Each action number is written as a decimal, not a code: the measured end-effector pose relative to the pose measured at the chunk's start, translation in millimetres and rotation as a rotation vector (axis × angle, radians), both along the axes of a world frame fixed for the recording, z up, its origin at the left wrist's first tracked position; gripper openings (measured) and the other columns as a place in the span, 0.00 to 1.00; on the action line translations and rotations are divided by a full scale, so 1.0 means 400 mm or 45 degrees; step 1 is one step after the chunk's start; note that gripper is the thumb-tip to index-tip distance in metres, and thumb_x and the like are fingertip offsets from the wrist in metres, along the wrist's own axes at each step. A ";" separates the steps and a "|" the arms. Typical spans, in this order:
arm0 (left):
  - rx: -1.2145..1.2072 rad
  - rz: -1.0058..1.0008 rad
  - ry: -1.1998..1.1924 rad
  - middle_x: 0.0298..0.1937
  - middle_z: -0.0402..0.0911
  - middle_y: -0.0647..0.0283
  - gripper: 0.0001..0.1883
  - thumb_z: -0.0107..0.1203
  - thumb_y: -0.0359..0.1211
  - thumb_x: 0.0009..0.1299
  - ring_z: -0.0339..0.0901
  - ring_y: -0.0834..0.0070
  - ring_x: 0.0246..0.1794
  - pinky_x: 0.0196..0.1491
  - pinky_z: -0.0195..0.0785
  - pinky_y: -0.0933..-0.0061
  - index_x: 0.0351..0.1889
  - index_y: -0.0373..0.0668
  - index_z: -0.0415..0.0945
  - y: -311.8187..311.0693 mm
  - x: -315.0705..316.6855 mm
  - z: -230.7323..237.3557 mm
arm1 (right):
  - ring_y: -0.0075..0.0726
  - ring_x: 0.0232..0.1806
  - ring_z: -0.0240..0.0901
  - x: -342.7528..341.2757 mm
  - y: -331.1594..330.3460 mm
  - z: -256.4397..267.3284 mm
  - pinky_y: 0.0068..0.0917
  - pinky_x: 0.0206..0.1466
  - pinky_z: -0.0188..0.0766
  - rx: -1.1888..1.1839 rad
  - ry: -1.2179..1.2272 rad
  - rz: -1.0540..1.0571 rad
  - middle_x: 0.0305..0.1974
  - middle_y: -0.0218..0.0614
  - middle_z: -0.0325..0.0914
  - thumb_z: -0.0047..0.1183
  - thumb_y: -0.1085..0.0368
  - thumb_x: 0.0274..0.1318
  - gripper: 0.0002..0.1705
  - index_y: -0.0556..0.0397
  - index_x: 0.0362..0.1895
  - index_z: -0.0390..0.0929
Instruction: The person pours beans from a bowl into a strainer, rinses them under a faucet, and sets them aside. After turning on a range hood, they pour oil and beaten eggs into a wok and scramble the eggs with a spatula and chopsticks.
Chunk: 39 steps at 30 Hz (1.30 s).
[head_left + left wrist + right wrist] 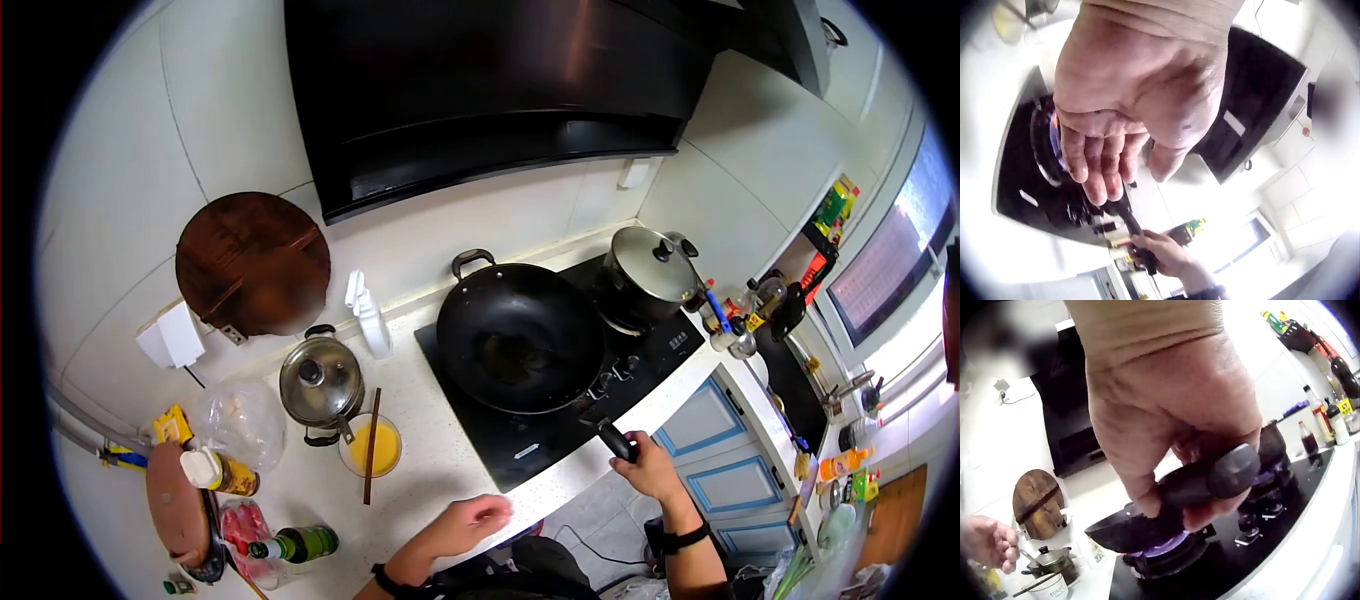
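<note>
My right hand (652,470) grips the black handle (618,440) of a large wok (520,335). A little dark oil pools in the wok's bottom, and a purple flame (1163,545) burns beneath it in the right wrist view. My left hand (468,524) holds nothing; it hovers over the counter's front edge, its fingers loosely bent in the left wrist view. Nearest to it stands a white bowl (1049,587) of beaten yellow egg (384,452), with a pair of chopsticks (372,445) laid across the rim.
A lidded pot (650,270) sits on the other burner. Left of the wok are a small lidded pot (320,385), a white spray bottle (368,315) and a plastic bag (240,420). A green bottle (300,544) stands at front left. The range hood (490,80) hangs above.
</note>
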<state>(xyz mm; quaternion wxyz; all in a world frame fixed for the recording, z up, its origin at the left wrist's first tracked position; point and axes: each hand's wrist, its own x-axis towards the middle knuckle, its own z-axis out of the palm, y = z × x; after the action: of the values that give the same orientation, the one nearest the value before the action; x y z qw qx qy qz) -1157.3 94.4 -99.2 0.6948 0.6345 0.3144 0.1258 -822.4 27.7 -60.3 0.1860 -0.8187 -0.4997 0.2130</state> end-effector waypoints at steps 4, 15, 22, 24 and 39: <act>-0.297 -0.158 -0.287 0.60 0.75 0.62 0.21 0.52 0.31 0.75 0.70 0.76 0.60 0.62 0.64 0.75 0.65 0.37 0.65 -0.006 0.179 -0.061 | 0.22 0.21 0.73 -0.001 0.041 0.005 0.24 0.25 0.71 -0.336 0.555 -0.048 0.22 0.31 0.74 0.64 0.59 0.49 0.19 0.58 0.40 0.74; -0.849 0.469 -0.232 0.55 0.75 0.68 0.25 0.48 0.48 0.76 0.69 0.77 0.59 0.63 0.62 0.66 0.64 0.44 0.65 -0.070 0.447 -0.046 | 0.31 0.31 0.76 0.034 0.018 -0.110 0.27 0.36 0.74 -0.292 0.689 0.502 0.30 0.37 0.79 0.63 0.48 0.52 0.30 0.58 0.51 0.74; -0.714 0.629 -0.518 0.39 0.78 0.63 0.14 0.54 0.38 0.74 0.78 0.73 0.40 0.45 0.74 0.69 0.51 0.40 0.73 -0.126 0.482 -0.034 | 0.60 0.63 0.63 0.394 0.033 0.266 0.42 0.66 0.62 0.617 -0.114 0.871 0.62 0.57 0.65 0.64 0.46 0.52 0.44 0.63 0.63 0.63; -0.608 0.705 -0.481 0.37 0.79 0.63 0.12 0.54 0.37 0.73 0.79 0.73 0.38 0.43 0.74 0.71 0.48 0.41 0.73 -0.141 0.496 -0.022 | 0.63 0.65 0.60 0.446 0.071 0.452 0.46 0.68 0.58 0.947 -0.318 0.814 0.64 0.59 0.62 0.65 0.48 0.49 0.47 0.64 0.65 0.59; 0.748 0.964 0.264 0.36 0.77 0.54 0.11 0.54 0.35 0.69 0.75 0.65 0.38 0.40 0.67 0.62 0.41 0.36 0.72 -0.223 0.488 0.131 | 0.58 0.73 0.45 -0.018 0.392 1.037 0.63 0.69 0.45 2.217 -0.817 1.045 0.70 0.48 0.53 0.53 0.41 0.56 0.43 0.49 0.69 0.58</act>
<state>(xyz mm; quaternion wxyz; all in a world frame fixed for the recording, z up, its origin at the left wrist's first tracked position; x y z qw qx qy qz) -962.0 5.4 -47.0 0.3567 0.6542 0.5418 0.3889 -829.6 184.3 354.4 0.4875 -0.1823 -0.7504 -0.4075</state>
